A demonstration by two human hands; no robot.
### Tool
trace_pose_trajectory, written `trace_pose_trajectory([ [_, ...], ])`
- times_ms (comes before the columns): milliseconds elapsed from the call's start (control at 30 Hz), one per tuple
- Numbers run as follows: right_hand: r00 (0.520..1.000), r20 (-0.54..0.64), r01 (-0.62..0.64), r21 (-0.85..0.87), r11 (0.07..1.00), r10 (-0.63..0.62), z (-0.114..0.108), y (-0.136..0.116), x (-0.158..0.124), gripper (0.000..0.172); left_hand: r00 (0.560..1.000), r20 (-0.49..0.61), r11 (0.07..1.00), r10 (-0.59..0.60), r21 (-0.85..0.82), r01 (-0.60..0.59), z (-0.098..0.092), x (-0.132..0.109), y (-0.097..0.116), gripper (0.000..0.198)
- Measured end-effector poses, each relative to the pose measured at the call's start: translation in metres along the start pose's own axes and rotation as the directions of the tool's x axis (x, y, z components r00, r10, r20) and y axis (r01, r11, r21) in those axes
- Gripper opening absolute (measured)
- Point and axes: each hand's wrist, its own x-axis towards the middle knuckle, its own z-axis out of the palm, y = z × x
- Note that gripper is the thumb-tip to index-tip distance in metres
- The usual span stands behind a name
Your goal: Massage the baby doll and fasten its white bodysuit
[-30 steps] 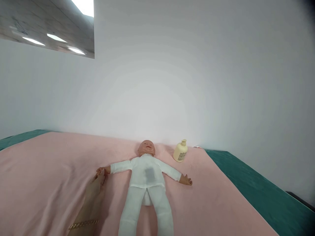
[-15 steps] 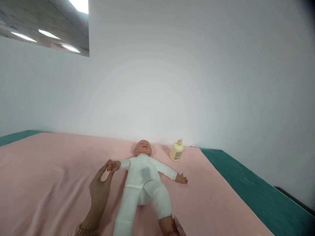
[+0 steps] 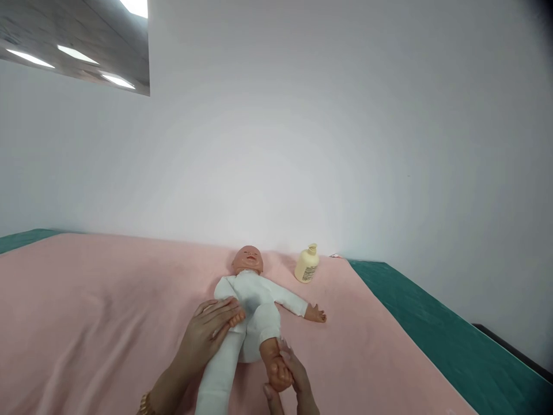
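We record one head-worn view, taken from above the foot end of the doll [image 3: 254,293], close to it. We face forward to the wall [image 3: 276,144] and down across the pink cloth [image 3: 367,351].

Plain pale wall [image 3: 302,144], bright light panels [image 3: 118,81] at upper left, green surface [image 3: 427,320] meeting the wall.

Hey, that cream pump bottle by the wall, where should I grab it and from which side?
Likely best around the rounded body of the pump bottle, below the pump head, coming from the right. It stands on its base, and the body is broader than the pump head. The doll's head lies to its left, the doll's outstretched arm in front, and the wall rises behind.
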Motion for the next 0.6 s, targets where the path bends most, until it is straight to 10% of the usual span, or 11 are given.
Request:
trace_pose_trajectory([
  [400,0.989,0.024,0.142,0.086,0.986,-0.145,0.011,0.005,-0.002,0.045,0.989,0.089,0.993,0.114,0.009,-0.115,0.001,0.006,-0.002,0.031],
  [600,0.99,0.031,0.134,0.061,0.989,-0.136,0.006,0.006,-0.003,0.051,0.995,0.087,0.993,-0.056,-0.103,0.065,0.001,0.0,-0.005,0.031],
])
